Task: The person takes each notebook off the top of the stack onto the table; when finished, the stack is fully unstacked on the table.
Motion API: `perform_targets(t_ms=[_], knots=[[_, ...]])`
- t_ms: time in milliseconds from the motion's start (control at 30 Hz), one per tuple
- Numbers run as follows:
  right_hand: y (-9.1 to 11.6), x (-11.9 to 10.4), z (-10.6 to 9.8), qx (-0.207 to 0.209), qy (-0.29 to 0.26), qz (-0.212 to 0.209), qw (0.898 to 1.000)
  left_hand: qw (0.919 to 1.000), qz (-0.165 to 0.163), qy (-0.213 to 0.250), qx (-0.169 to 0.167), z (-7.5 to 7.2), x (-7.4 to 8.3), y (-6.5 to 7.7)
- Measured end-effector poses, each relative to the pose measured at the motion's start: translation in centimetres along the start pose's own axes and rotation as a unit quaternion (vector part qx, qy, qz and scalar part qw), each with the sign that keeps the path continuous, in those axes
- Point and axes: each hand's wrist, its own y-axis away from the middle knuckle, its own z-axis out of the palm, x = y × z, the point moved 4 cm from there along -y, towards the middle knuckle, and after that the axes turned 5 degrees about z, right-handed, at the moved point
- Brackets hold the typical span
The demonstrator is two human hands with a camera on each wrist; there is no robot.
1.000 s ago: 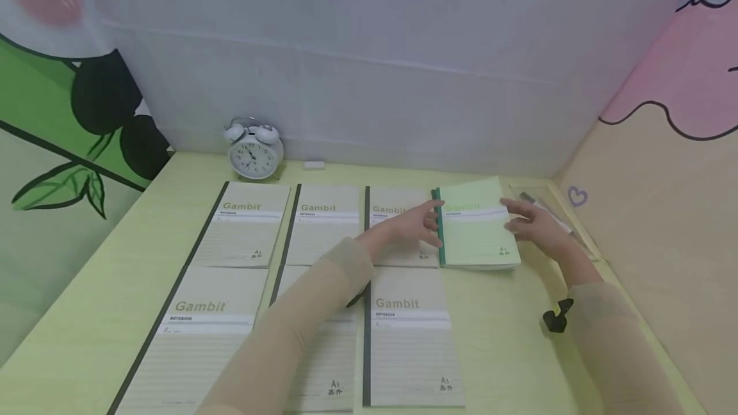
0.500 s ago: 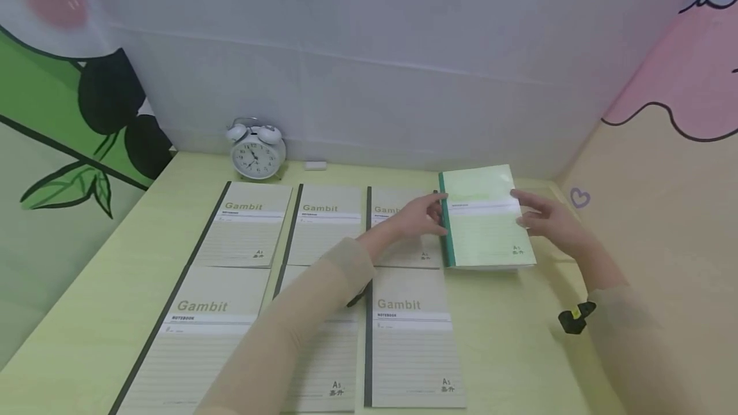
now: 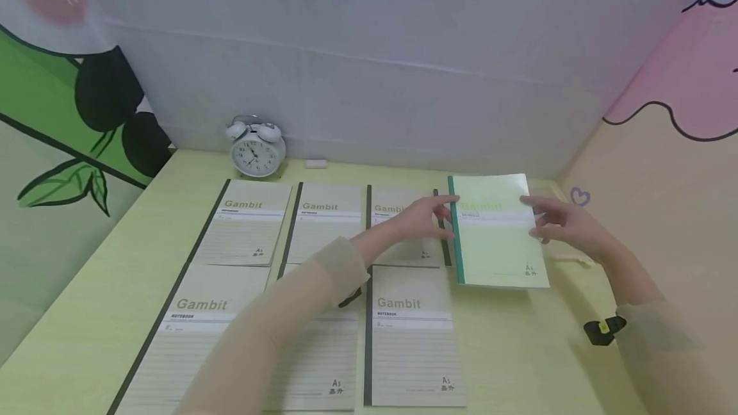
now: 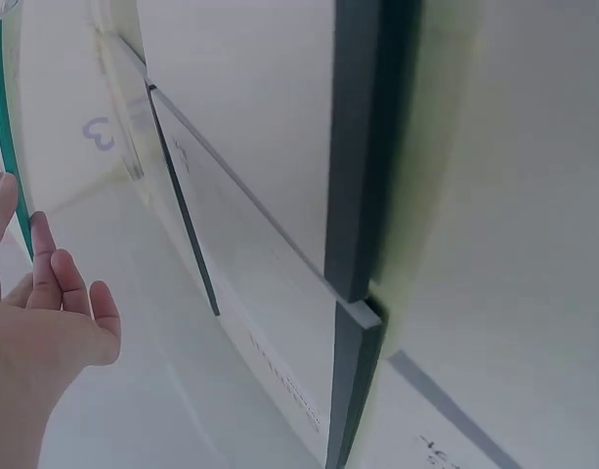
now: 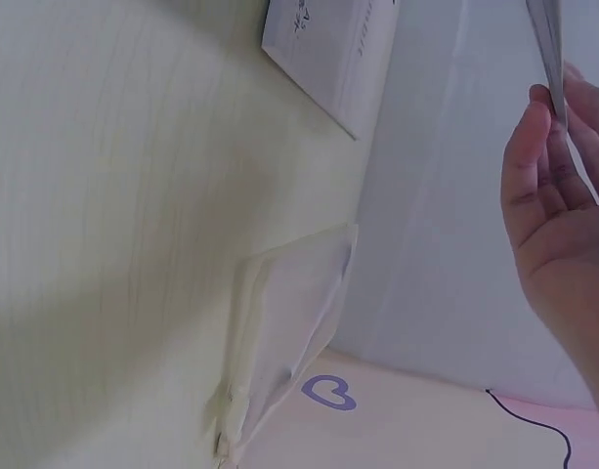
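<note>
A notebook with a green spine (image 3: 500,245) is held up above the table's right part, its cover facing me. My left hand (image 3: 423,218) pinches its spine edge between thumb and fingers; the left wrist view shows that hand (image 4: 55,327) at the green strip. On the opposite edge, my right hand (image 3: 567,224) grips with thumb and fingers; the right wrist view has that hand (image 5: 568,195) around the thin edge of the notebook (image 5: 547,44). Behind it, a dark-spined notebook (image 3: 446,245) is mostly hidden. Another "Gambit" notebook (image 3: 412,338) lies below my left hand.
Several dark-spined notebooks lie in two rows on the table (image 3: 519,357). A white twin-bell alarm clock (image 3: 256,154) and a small white block (image 3: 316,164) stand along the back. A translucent pouch (image 5: 289,322) lies at the right, near the wall.
Both hands have lifted the green-spined notebook and carried it right, then slightly nearer to me. The dark spine of a notebook underneath now shows on its left.
</note>
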Motion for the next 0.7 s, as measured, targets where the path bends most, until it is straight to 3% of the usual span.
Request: perform_targets(t_ms=[167, 333, 567, 700], knots=[[0.9, -0.2, 0.4, -0.022, 0.035, -0.042, 0.998, 0.9994, 0.01, -0.021, -0.026, 0.7, 0.5, 1.2], [1.5, 0.1, 0.8, -0.062, 0.051, -0.047, 0.996, 0.9982, 0.017, -0.035, -0.047, 1.4, 0.9, 2.2], [2.8, 1.3, 1.8, -0.123, -0.019, -0.025, 0.992, 0.9949, 0.027, 0.007, -0.097, 3.2, 1.5, 4.3], [3.5, 2.0, 2.9, -0.165, -0.043, -0.038, 0.985, 0.9896, 0.019, 0.017, -0.141, 4.3, 1.7, 5.6]])
